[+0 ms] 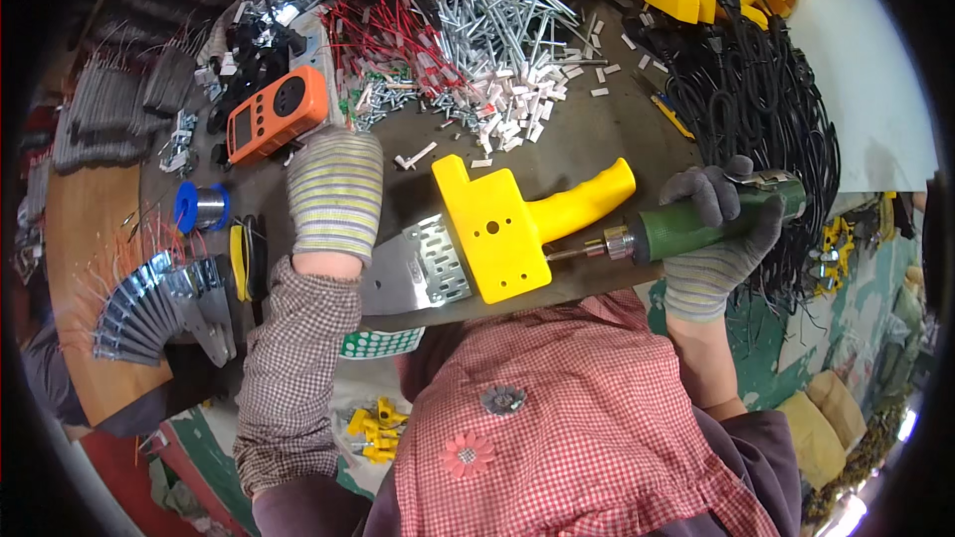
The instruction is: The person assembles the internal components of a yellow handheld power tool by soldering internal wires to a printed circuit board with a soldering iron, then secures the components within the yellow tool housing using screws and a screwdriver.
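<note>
Gripping the green power screwdriver (665,233), curled snugly round it with the right hand (731,259). Can't tell the left hand's (336,194) opening or hold, with fingers hidden. Down to the yellow casing (509,207), between both on the table (622,129): looking light, stiff, perhaps slippery, best taken by its rounded grip (589,199). Crowded beyond by metal rods (497,20) and white connectors (512,104); obstructed at right by the driver's bit (569,255); farther over, past black cords (746,89).

Right grip (718,273), holding green driver (681,231); yellow housing (509,251)
</note>
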### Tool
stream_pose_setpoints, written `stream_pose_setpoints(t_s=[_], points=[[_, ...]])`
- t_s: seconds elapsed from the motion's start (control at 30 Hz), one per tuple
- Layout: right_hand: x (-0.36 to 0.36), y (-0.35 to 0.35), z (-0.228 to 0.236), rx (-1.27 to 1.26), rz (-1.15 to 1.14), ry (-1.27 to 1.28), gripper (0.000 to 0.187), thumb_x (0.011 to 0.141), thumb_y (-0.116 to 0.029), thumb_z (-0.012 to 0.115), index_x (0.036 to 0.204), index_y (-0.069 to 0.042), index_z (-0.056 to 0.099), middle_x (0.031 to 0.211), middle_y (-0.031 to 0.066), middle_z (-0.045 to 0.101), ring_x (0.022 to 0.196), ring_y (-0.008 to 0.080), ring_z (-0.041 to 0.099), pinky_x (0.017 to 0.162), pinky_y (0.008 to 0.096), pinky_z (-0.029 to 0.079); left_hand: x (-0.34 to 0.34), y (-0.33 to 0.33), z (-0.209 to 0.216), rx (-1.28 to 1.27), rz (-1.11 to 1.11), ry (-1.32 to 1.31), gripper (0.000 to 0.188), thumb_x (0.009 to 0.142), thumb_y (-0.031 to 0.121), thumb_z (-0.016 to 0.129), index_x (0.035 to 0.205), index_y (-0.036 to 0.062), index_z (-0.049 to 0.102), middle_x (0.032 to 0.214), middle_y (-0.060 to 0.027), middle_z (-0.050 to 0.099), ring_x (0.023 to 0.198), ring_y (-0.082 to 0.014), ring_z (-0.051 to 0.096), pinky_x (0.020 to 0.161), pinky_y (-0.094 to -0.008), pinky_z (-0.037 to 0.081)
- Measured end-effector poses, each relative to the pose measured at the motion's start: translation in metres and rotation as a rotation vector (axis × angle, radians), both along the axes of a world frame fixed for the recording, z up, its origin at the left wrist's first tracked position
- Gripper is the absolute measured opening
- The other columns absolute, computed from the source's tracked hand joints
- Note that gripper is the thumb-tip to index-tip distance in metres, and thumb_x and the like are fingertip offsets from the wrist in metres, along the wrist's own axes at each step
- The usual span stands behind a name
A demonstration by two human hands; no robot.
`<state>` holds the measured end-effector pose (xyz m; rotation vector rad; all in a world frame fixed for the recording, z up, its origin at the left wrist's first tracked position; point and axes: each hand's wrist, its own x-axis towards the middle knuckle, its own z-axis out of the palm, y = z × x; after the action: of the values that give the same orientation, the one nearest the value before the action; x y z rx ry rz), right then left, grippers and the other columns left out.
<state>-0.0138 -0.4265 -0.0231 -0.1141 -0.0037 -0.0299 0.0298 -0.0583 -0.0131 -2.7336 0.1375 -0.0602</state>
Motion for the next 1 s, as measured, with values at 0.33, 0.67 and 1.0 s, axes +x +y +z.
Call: stream_pose_setpoints(t_s=[0.33, 0.67, 1.0], points=[[0.006, -0.002, -0.002, 0.017, 0.071, -0.041, 0.047, 0.094, -0.038, 0.080, 0.122, -0.006, 0.064, 0.076, -0.0028, 0.045, 0.067, 0.0131, 0.045, 0.101, 0.0393, 0.048, -0.135, -0.047, -0.005, -0.990, -0.254, -0.250, 0.021, 0.075, 0.011, 0.083, 0.090, 0.0120, 0.068, 0.090, -0.0056, 0.065, 0.085, -0.0284, 0.064, 0.081, -0.0440, 0.053], [0.007, 0.001, -0.004, -0.067, 0.029, -0.009, 0.044, 0.091, -0.036, 0.083, 0.118, -0.007, 0.063, 0.077, -0.0041, 0.044, 0.067, 0.0126, 0.043, 0.103, 0.0392, 0.048, -0.136, -0.047, -0.020, -1.024, -0.262, -0.251, 0.022, 0.070, 0.022, 0.086, 0.085, 0.0149, 0.072, 0.087, -0.0032, 0.065, 0.084, -0.0274, 0.061, 0.076, -0.0472, 0.045], [0.002, 0.005, -0.004, -0.036, 0.028, 0.077, 0.041, 0.091, -0.035, 0.083, 0.115, -0.010, 0.060, 0.077, -0.0061, 0.044, 0.068, 0.0116, 0.044, 0.101, 0.0403, 0.049, -0.133, -0.046, -0.016, -1.068, -0.275, -0.213, 0.020, 0.066, 0.018, 0.088, 0.079, 0.0129, 0.072, 0.083, -0.0039, 0.067, 0.081, -0.0271, 0.063, 0.070, -0.0458, 0.049]])
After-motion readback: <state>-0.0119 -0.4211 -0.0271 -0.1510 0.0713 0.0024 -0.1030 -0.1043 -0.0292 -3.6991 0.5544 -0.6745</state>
